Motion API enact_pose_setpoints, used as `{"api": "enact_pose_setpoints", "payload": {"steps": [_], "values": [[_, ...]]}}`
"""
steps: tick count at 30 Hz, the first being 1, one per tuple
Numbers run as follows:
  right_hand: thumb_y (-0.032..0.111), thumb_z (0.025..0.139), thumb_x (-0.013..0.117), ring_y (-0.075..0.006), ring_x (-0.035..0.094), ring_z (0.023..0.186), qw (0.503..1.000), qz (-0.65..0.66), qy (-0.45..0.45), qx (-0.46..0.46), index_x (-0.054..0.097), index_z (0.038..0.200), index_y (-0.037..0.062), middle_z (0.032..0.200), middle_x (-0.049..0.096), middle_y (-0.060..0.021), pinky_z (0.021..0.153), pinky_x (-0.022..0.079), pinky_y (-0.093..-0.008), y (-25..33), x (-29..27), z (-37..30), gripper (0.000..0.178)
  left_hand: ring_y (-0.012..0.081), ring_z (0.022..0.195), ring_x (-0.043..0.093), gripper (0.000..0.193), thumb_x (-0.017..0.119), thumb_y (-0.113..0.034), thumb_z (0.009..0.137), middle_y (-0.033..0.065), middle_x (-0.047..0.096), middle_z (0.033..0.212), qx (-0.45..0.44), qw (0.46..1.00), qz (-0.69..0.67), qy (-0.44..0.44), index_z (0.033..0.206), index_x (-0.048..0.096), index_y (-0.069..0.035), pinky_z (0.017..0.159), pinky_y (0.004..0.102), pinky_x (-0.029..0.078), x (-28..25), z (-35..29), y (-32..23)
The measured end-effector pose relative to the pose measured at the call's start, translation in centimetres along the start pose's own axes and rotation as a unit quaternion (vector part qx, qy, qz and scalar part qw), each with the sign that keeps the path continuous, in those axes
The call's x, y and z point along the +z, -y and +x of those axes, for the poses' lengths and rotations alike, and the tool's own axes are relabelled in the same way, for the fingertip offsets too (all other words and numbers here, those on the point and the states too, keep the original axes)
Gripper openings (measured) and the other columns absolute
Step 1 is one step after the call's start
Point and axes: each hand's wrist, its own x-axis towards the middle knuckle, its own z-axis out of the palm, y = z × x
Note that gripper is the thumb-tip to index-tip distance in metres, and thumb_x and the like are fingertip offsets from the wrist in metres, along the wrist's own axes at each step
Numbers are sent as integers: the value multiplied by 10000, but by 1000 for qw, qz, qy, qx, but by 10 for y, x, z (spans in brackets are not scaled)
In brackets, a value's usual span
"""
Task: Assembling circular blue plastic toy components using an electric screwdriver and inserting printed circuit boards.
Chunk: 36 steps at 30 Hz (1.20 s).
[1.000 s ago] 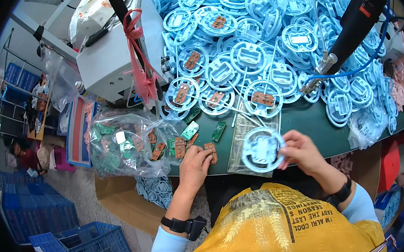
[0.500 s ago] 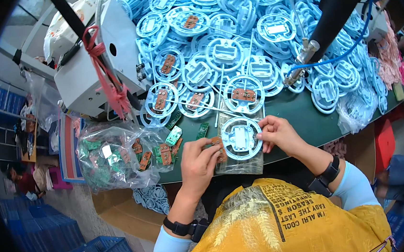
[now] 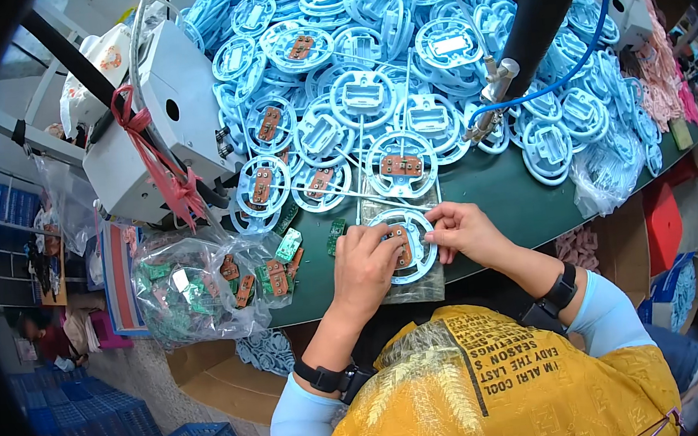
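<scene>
A light-blue round plastic ring frame lies on a plastic-wrapped block at the near edge of the green table. My left hand has its fingers closed on a brown circuit board, which sits over the middle of the ring; the fingers hide part of it. I cannot tell whether the board is fully seated. With closed fingertips, my right hand pinches the ring's right rim. Just beyond lies another blue ring with a brown board in its centre.
A big heap of blue ring frames covers the table's far side. To the left are a clear bag of green and brown boards and a grey machine box. A black tool with a blue hose hangs at the right.
My left hand has moved right, carrying the brown board from beside the ring onto its middle. My right hand stays at the ring's right rim. The whole view has shifted slightly.
</scene>
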Motion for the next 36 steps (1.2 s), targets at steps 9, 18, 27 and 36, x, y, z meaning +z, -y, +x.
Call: {"api": "enact_pose_setpoints", "payload": {"steps": [9, 18, 27, 36], "values": [[100, 904, 707, -107, 630, 559, 1000, 8, -7, -14, 574, 1165, -77, 725, 640, -39, 470, 493, -245, -5, 4, -2, 342, 250, 934, 573, 183, 745, -56, 764, 16, 661, 1024, -11, 999, 37, 16, 940, 721, -100, 787, 394, 412, -4, -1, -7], [104, 913, 689, -58, 549, 541, 986, -47, -93, -132, 617, 1133, -10, 689, 590, 1, 469, 448, -224, -10, -5, -15, 258, 269, 950, 578, 247, 761, -28, 743, 72, 645, 1000, -15, 997, 70, -23, 975, 698, -81, 806, 396, 426, -6, 1, -20], [34, 945, 595, -48, 462, 530, 938, -82, -219, -255, 598, 1152, 24, 698, 532, 4, 463, 372, -204, -43, -69, -25, 207, 363, 694, 636, 236, 660, -250, 905, 169, 624, 749, -282, 917, 245, 140, 774, 584, -71, 585, 462, 494, -81, -194, -5], [25, 923, 596, -43, 474, 517, 949, -57, -183, -249, 604, 1127, 16, 673, 527, 10, 467, 373, -212, -55, -75, -31, 204, 318, 1094, 670, 327, 616, -312, 882, 152, 705, 1117, -408, 659, 177, 606, 1087, 716, -77, 872, 529, 541, 24, -496, -106]]}}
